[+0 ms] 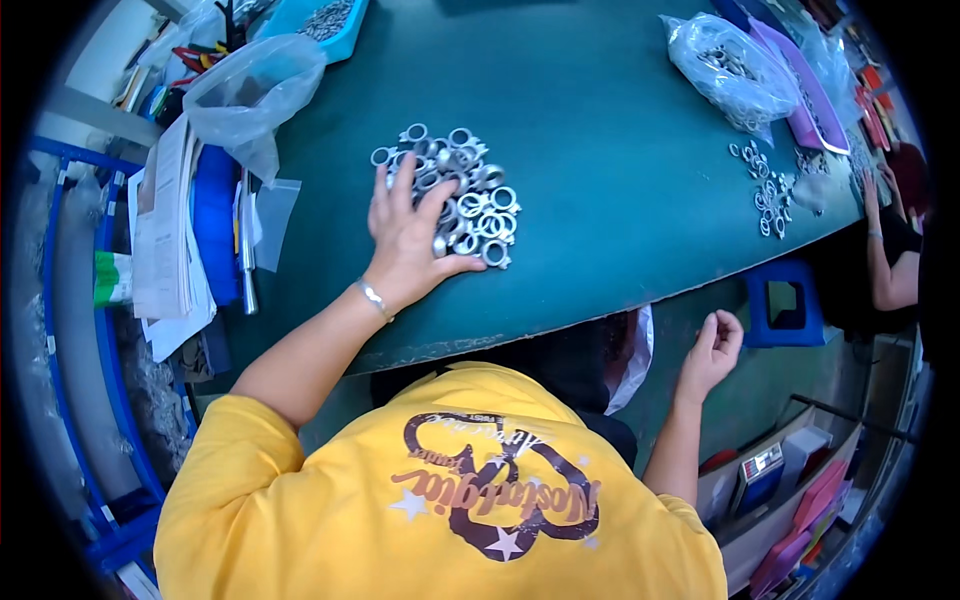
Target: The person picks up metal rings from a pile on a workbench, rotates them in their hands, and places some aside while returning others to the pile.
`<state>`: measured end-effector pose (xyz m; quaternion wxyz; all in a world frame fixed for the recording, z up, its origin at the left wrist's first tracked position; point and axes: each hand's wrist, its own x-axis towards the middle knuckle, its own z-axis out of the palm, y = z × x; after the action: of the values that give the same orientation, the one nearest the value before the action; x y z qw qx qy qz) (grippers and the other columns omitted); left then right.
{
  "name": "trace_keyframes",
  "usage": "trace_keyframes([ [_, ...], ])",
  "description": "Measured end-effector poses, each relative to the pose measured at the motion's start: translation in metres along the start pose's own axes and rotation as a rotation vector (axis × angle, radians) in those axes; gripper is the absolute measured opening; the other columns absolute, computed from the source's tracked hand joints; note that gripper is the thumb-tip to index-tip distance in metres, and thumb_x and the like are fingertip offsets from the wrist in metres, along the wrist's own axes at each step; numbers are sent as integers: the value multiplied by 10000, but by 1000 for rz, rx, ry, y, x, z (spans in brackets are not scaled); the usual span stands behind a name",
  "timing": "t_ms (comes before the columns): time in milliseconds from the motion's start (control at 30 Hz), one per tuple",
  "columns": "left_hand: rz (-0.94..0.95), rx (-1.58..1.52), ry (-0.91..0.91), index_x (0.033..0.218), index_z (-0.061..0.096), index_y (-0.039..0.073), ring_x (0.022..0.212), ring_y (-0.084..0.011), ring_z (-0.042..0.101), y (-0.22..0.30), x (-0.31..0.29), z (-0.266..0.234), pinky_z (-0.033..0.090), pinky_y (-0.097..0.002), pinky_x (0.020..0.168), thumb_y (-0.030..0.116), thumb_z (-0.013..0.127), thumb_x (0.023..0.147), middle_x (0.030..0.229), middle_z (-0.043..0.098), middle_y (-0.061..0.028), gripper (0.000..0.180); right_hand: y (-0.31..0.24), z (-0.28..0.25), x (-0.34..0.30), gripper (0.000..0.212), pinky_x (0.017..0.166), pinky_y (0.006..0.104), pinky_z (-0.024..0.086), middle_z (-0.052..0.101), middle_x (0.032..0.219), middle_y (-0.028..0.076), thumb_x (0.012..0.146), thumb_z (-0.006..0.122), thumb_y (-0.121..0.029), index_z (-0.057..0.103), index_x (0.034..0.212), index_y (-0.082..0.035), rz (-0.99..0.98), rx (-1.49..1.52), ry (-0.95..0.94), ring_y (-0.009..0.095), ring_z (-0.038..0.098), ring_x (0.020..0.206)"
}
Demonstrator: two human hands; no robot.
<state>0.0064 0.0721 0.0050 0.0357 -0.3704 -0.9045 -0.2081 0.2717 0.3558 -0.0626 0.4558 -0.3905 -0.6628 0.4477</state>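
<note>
My left hand (405, 238) lies with its fingers spread on the left side of a heap of grey metal ring clamps (490, 224). Each ring has small lugs on its side. Fingertips and thumb touch the rings, and the palm covers some at the heap's near left edge. Past the front edge of the green table (600, 190), my right hand (712, 350) hangs in the air with its fingers curled together. Whatever it may hold is hidden by the fingers.
At the far left stand a clear plastic bag (255, 95) and a turquoise bin (340, 38) of small parts. Far right are a bag of metal parts (735, 70), a purple tray (800, 90) and loose rings (772, 195). A blue stool (785, 305) stands near another person's arm (885, 265).
</note>
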Motion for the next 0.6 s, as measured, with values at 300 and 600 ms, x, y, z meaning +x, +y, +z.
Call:
trace_keyframes([
  [300,-34,-214,69,1265,512,169,1336,-432,232,3,24,0,202,-521,1074,417,832,611,1441,279,-213,769,-125,153,-45,215,624,366,489,578,799,95,740,732,-119,634,918,-49,-607,-188,-737,280,594,731],
  [600,-296,-1213,-135,1111,561,-8,891,-117,598,26,-21,-20,502,-233,781,-7,667,828,1055,589,-84,303,-122,151,-49,121,680,313,509,619,902,121,716,732,-15,655,804,-46,-363,102,-860,254,617,801],
])
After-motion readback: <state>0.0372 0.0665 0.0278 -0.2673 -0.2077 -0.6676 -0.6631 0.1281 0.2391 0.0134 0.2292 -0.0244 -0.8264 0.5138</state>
